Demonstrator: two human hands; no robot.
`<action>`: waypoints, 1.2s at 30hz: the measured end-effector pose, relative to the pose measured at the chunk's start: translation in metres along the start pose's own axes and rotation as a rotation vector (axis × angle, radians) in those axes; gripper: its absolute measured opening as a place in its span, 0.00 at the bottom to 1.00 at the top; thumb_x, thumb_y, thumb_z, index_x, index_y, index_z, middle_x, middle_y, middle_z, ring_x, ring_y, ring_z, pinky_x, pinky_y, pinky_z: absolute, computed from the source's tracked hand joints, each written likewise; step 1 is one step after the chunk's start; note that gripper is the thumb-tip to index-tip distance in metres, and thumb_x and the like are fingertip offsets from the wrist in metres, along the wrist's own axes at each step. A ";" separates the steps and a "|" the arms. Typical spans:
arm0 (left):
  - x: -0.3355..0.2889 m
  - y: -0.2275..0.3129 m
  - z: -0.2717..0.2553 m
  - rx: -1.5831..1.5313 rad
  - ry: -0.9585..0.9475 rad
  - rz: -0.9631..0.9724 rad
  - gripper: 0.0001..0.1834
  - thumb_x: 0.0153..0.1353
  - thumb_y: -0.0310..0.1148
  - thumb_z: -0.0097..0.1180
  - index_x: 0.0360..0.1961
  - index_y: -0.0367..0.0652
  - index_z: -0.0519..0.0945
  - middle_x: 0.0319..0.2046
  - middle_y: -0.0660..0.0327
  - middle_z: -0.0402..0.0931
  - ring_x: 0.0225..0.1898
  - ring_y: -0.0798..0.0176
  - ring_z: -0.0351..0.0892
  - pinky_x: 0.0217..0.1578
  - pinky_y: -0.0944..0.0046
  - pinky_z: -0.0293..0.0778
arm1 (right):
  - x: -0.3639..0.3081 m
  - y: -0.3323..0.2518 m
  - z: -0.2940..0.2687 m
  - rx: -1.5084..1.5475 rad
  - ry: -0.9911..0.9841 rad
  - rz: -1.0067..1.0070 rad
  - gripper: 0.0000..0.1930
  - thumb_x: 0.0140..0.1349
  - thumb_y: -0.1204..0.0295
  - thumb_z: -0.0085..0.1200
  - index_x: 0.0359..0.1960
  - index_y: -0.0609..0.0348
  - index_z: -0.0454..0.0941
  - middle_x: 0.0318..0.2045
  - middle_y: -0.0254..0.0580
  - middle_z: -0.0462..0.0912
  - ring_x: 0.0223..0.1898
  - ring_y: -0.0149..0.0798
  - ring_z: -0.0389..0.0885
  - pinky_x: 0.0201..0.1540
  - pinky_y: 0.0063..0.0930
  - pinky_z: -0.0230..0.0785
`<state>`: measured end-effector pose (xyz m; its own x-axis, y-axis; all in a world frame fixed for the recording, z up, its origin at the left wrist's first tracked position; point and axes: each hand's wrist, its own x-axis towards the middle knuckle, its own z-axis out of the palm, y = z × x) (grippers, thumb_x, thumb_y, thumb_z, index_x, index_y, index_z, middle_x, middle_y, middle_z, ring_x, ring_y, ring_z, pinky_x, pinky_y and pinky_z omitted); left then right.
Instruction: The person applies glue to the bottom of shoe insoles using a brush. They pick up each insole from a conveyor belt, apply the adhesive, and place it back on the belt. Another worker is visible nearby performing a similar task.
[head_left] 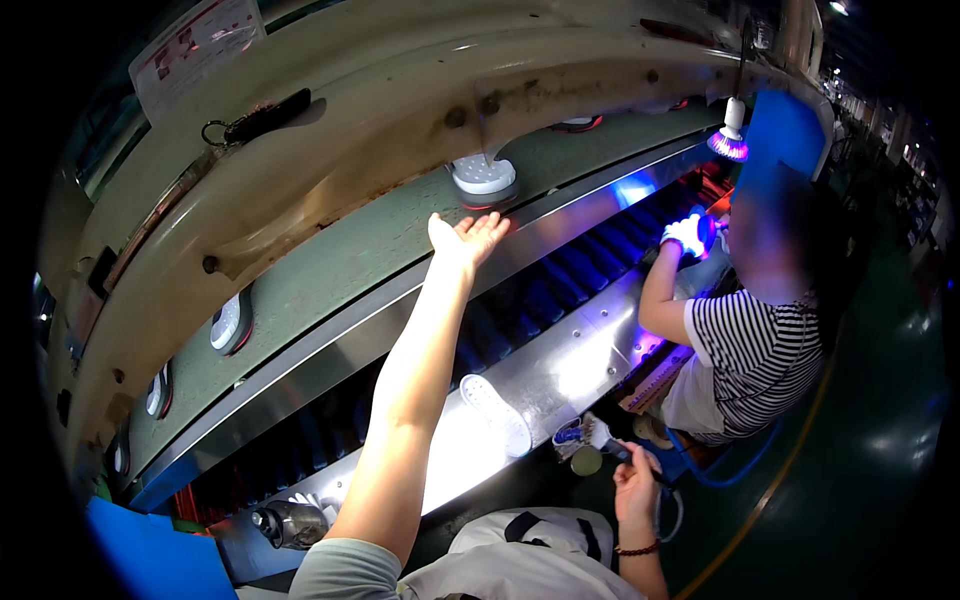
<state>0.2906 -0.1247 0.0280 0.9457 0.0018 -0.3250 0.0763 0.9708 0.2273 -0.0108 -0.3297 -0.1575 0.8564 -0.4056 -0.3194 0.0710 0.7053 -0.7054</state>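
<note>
My left hand (466, 238) reaches out over the conveyor belt (360, 265), palm up with the fingers spread. Just beyond its fingertips lies a shoe sole (484, 178), pale and dotted on top with a dark and red edge; whether they touch I cannot tell. Low on the right, my right hand (637, 490) grips the handle of a brush (603, 436) with a broad head of pale bristles. That head is at a small cup (568, 437) smeared with white and blue. A pale perforated sole (497, 415) lies flat on the metal ledge (450, 480) in front of me.
More soles (232, 324) sit along the belt under a curved, stained cover (400, 130). A dark bottle (290, 524) lies at the lower left. To the right, a co-worker in a striped shirt (755, 335) works with gloved hands (688, 235) near a hanging purple lamp (729, 145).
</note>
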 end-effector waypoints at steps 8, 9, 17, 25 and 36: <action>-0.090 -0.009 -0.057 1.930 -0.656 -0.281 0.21 0.57 0.46 0.50 0.43 0.40 0.73 0.37 0.56 0.76 0.38 0.59 0.77 0.38 0.63 0.72 | -0.002 0.024 -0.015 -0.079 -0.065 0.169 0.08 0.59 0.69 0.48 0.35 0.60 0.75 0.34 0.38 0.79 0.22 0.25 0.71 0.25 0.15 0.64; -0.106 -0.001 -0.063 2.246 -0.762 -0.190 0.22 0.57 0.47 0.49 0.44 0.39 0.72 0.39 0.54 0.76 0.38 0.58 0.77 0.39 0.63 0.72 | -0.001 0.028 -0.014 -0.092 -0.092 0.182 0.08 0.59 0.69 0.48 0.35 0.60 0.75 0.34 0.38 0.79 0.22 0.24 0.71 0.25 0.15 0.64; -0.267 -0.007 -0.018 2.523 -1.304 0.041 0.24 0.58 0.42 0.49 0.53 0.40 0.67 0.47 0.51 0.70 0.50 0.55 0.69 0.48 0.58 0.66 | -0.014 0.050 0.015 -0.183 -0.327 0.259 0.08 0.59 0.70 0.48 0.35 0.60 0.75 0.29 0.37 0.78 0.23 0.25 0.71 0.27 0.15 0.63; -0.364 -0.036 0.000 2.243 -1.192 1.062 0.12 0.44 0.33 0.54 0.32 0.45 0.74 0.33 0.62 0.70 0.39 0.63 0.72 0.37 0.66 0.70 | -0.051 0.049 0.065 -0.203 -0.434 0.483 0.10 0.61 0.72 0.46 0.39 0.66 0.73 0.32 0.40 0.78 0.25 0.25 0.71 0.29 0.17 0.66; -0.380 0.047 0.001 2.167 -1.422 0.817 0.10 0.48 0.33 0.53 0.32 0.41 0.76 0.38 0.59 0.71 0.40 0.61 0.74 0.34 0.67 0.72 | -0.063 0.081 0.053 -0.307 -0.414 0.433 0.09 0.59 0.71 0.48 0.38 0.62 0.73 0.36 0.45 0.79 0.23 0.26 0.71 0.27 0.18 0.64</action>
<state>-0.0650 -0.0800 0.1635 0.4491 -0.8151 0.3660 -0.8920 -0.3853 0.2364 -0.0313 -0.2161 -0.1609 0.9047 0.1762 -0.3879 -0.4190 0.5323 -0.7356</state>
